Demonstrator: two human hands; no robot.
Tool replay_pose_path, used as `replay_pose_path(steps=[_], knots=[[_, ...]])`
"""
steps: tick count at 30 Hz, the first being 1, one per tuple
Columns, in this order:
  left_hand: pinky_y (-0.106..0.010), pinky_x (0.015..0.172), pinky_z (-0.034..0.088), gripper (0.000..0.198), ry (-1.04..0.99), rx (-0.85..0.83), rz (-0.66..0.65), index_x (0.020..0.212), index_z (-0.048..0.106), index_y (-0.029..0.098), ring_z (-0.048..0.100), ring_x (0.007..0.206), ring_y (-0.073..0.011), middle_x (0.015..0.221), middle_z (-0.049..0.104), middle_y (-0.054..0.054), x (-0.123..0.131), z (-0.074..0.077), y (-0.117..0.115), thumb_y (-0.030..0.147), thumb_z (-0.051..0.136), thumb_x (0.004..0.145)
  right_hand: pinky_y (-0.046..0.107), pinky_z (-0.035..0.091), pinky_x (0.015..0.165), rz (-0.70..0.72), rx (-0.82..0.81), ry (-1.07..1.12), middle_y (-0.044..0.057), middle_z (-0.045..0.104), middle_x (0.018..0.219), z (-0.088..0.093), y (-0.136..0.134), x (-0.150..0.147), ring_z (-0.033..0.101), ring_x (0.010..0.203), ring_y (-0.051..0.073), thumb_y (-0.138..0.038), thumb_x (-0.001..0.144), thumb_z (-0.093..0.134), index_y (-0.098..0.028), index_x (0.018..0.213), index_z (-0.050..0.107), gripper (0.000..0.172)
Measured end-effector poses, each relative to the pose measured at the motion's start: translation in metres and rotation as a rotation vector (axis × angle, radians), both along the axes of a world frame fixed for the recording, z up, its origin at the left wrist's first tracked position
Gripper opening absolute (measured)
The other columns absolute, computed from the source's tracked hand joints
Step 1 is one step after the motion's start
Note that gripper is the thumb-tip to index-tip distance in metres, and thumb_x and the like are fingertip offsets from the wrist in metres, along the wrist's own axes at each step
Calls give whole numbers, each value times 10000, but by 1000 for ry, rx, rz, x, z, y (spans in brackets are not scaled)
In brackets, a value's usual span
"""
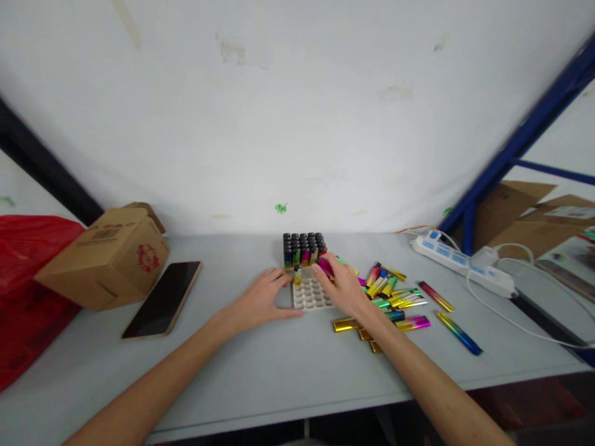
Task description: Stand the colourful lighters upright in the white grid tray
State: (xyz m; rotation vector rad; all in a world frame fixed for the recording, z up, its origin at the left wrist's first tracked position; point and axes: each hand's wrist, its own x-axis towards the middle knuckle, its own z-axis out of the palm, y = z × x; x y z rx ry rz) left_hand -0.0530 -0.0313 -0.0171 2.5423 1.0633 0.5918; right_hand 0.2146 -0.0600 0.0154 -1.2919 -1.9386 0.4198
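One purple lighter (324, 267) is gripped between the thumb and fingers of the right hand (344, 288), over the far right part of a pale tray (310, 297) with rows of hollows; whether its lower end touches the tray I cannot tell. The left hand (264, 297) is at the tray's left edge, its fingers open, thumb spread well apart from the others along that side. Just beside the left fingertips, a yellow lighter (297, 278) stands upright at the tray's far left corner. Right beyond both hands' fingers, a block of black-topped lighters (304, 253) stands upright in close rows. To the right of the right fingers, a heap of shiny loose lighters (388, 286) lies on the counter (264, 378), some partly hidden by the right forearm. Well apart to the left of the left fingers lie a phone (162, 300) and, past it, a cardboard box (114, 257). Far right of the right fingers, beyond the heap, is a white power strip (458, 263).
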Motion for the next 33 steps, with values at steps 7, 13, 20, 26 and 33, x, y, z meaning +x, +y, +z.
replay_pose_path(steps=[7, 13, 20, 26, 33], knots=[[-496, 1179, 583, 666, 15, 17, -10, 1297, 754, 234, 737, 1259, -360, 1318, 782, -111, 0, -2, 0, 731, 947, 898, 334, 506, 830, 174, 132, -64, 56, 692, 931, -4, 4, 3, 674, 884, 235, -530, 1237, 518, -255, 911, 614, 437], [-479, 1188, 578, 693, 29, 28, -15, 1392, 748, 242, 737, 1280, -361, 1330, 783, -99, 2, 1, -2, 686, 966, 906, 321, 481, 754, 187, 22, -39, 35, 752, 833, -11, 7, -1, 686, 758, 218, -533, 1238, 571, -246, 924, 633, 430], [-492, 1201, 568, 706, 54, 15, -11, 1391, 752, 217, 731, 1298, -368, 1352, 781, -117, 2, 3, -3, 707, 946, 921, 320, 521, 842, 216, 36, -295, 109, 860, 1093, -4, 6, -5, 802, 977, 253, -374, 1226, 660, -205, 1175, 730, 190], [-498, 1184, 574, 672, 56, 27, -10, 1315, 765, 220, 727, 1279, -368, 1336, 783, -123, 0, 0, 0, 748, 916, 928, 361, 478, 903, 111, 88, -556, 115, 864, 1015, 1, 5, -15, 803, 925, 257, -472, 1205, 697, -198, 1051, 763, 320], [-480, 1166, 585, 636, 38, 33, -18, 1287, 763, 230, 733, 1256, -352, 1329, 779, -112, -1, -2, 0, 736, 916, 933, 346, 474, 858, -194, 63, -507, 106, 852, 950, 6, 22, 51, 789, 871, 256, -335, 1248, 543, -204, 1046, 784, 341]])
